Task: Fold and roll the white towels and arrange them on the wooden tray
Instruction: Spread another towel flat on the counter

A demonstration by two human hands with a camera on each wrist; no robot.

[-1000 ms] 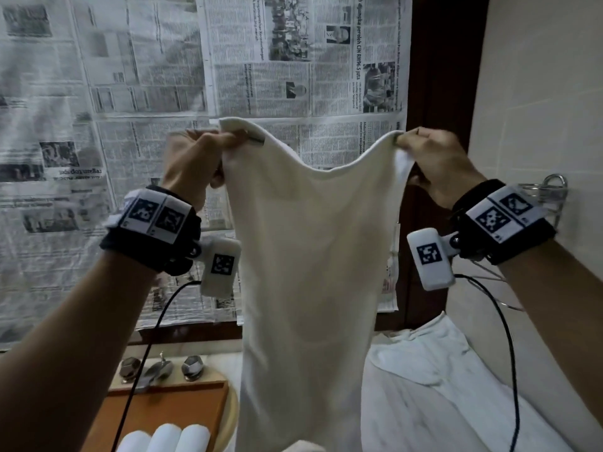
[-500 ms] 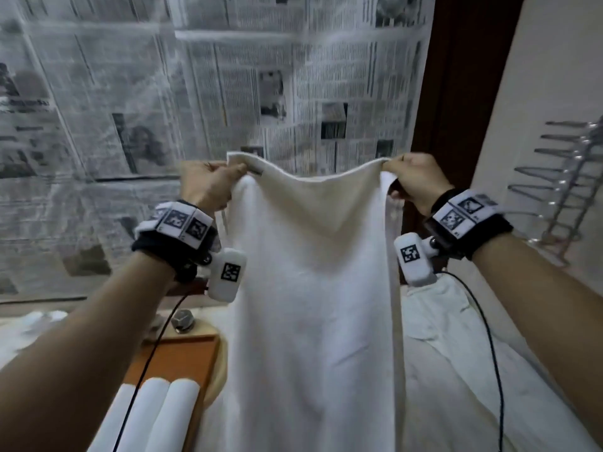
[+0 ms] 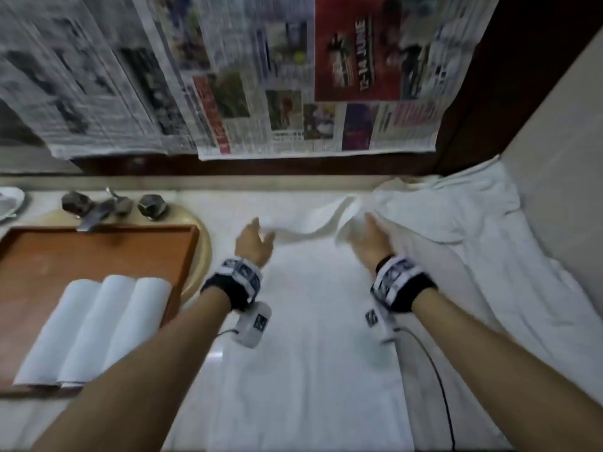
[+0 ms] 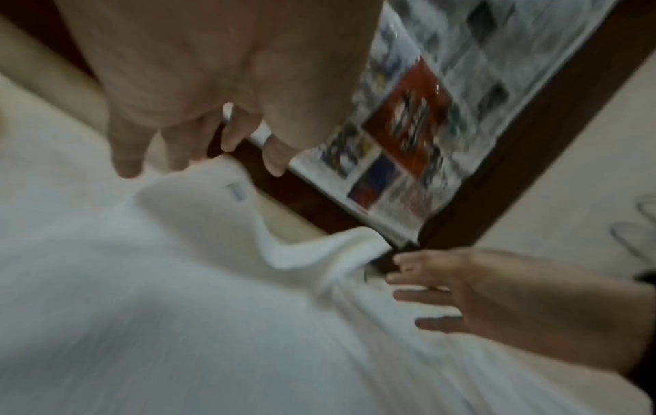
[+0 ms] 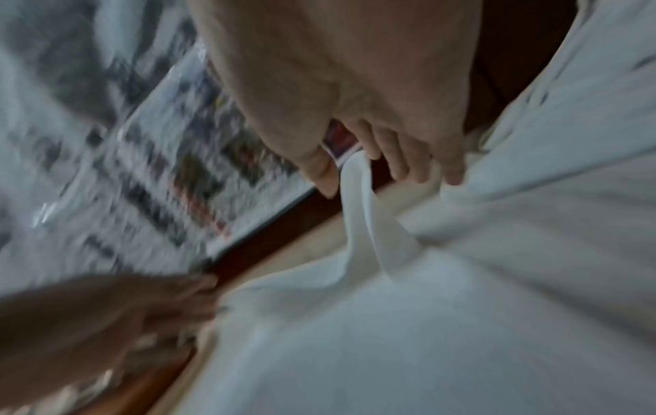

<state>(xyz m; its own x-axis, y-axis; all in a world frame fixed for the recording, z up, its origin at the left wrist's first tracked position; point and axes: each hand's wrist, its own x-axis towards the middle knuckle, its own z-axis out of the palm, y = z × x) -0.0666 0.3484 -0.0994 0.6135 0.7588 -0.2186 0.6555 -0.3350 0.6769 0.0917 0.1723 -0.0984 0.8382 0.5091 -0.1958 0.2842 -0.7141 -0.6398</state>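
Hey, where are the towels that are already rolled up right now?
In the head view, three rolled towels lie side by side at the near end of the wooden tray, lower left, beside the left forearm.

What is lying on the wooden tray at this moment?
Three rolled white towels lie side by side on the near part of the wooden tray. The far part shows bare wood. The tray's near left corner is outside the picture.

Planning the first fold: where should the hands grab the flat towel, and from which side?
Take the towel by its far hem, one far corner per hand, coming from above. That edge is rumpled and stands off the counter, so fingers can get under it; the rest lies flat.
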